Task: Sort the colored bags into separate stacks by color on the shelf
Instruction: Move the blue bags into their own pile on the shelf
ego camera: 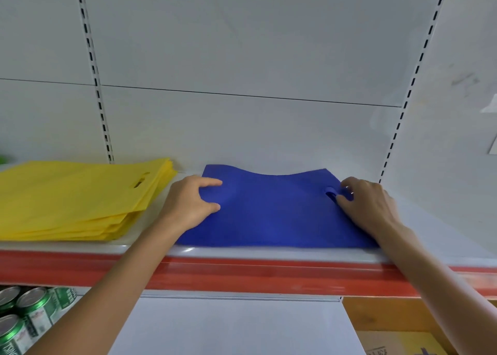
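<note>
- blue bag [271, 212] flat on shelf [242, 253], long axis left-right, handle slot toward right
- left hand [188, 204] fingers pinch its left edge
- right hand [368, 204] fingers curled, gripping at slot

Bright, even indoor light with a cool, slightly bluish cast fills the view, and no lamp is visible. Shadows are soft and faint: a thin one lies under the flat blue fabric bag [271, 209] along the glossy white shelf edge [242, 253], which carries a pale sheen. Wide-angle distortion bends the slotted white shelf uprights [94, 69] outward toward the top corners. The red plastic price strip [242, 276] looks smeared with motion blur, and the green drink cans [29, 314] at the lower left corner are soft
</note>
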The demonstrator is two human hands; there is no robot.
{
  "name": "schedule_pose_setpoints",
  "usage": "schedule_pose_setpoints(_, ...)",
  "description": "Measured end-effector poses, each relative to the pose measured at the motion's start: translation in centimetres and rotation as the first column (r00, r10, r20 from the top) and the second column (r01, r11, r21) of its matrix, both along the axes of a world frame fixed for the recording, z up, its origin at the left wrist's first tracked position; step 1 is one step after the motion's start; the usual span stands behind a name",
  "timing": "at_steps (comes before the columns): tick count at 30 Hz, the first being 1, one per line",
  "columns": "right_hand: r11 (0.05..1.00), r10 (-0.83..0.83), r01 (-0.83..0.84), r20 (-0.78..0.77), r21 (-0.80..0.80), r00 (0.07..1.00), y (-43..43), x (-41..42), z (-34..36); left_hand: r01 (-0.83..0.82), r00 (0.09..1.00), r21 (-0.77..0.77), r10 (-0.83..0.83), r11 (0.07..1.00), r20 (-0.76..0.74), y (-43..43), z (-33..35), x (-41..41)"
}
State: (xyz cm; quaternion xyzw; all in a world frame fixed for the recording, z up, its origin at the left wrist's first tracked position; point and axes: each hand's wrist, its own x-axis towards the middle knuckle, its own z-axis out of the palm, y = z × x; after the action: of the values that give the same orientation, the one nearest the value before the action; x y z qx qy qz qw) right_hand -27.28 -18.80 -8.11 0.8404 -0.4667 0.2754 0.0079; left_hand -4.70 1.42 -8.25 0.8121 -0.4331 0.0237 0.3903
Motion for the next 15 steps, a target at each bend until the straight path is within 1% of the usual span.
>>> schedule_pose_setpoints(3,0.999,0.032,-0.031,0.023,-0.017,0.999,0.2,0.0,-0.1,0.0,0.997,-0.011,-0.001,1.0,-0.079,0.1,0.1,0.3)
schedule_pose_setpoints(5,0.999,0.037,-0.037,0.033,-0.009,0.999,0.3,0.0,-0.2,0.013,0.996,-0.011,-0.014,1.0,-0.083,0.0,0.0,0.1)
schedule_pose_setpoints(11,1.0,0.003,-0.003,0.072,-0.003,0.997,0.6,-0.5,0.2,0.026,1.0,-0.004,-0.027,1.0,-0.014,0.4,0.6,-0.7)
schedule_pose_setpoints(15,1.0,-0.028,0.028,0.008,-0.011,1.0,0.8,-0.8,2.4,0.089,0.994,0.06,-0.092,0.994,0.063,1.7,2.8,-0.5)
